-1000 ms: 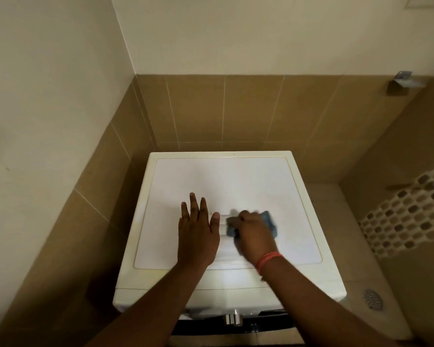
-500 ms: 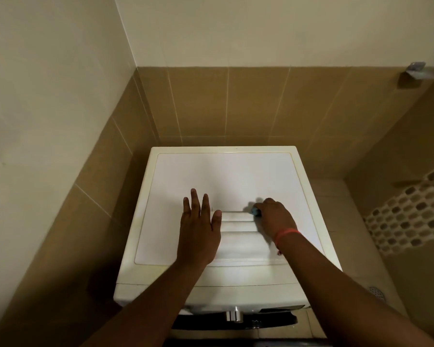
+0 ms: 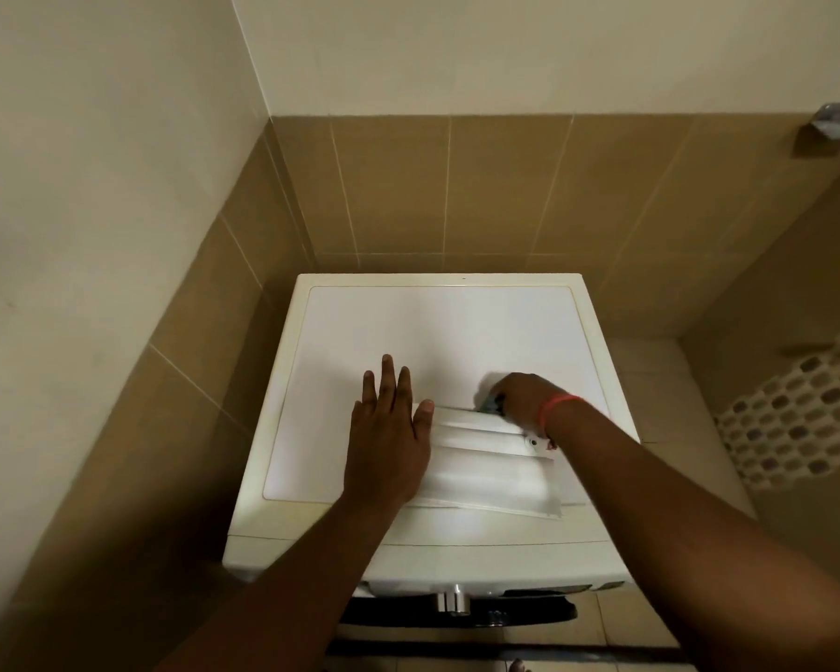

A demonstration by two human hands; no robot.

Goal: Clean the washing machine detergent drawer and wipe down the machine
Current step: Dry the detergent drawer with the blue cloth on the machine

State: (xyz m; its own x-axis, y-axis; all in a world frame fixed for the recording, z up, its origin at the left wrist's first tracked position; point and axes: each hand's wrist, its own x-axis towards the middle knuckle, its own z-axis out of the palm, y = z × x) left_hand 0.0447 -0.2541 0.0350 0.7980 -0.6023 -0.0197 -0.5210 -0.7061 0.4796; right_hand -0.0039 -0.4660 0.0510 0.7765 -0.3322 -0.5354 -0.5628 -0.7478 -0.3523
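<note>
Right hand [image 3: 522, 400] has slid right along detergent drawer [image 3: 486, 458], fingers curled round blue cloth [image 3: 492, 405]. Left hand [image 3: 389, 438] pressed flat, fingers straight, likely steadying the drawer on the washing machine [image 3: 360, 327].

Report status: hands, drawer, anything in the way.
Left hand flat on detergent drawer. Right hand grips blue cloth at drawer's far edge. Nothing blocking.

Glossy smooth plastic washing machine [image 3: 408, 332] top (tiled wall [image 3: 481, 186] matt).

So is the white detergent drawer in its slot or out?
Out: the white plastic detergent drawer lies on the white machine top, left hand flat on it.
</note>
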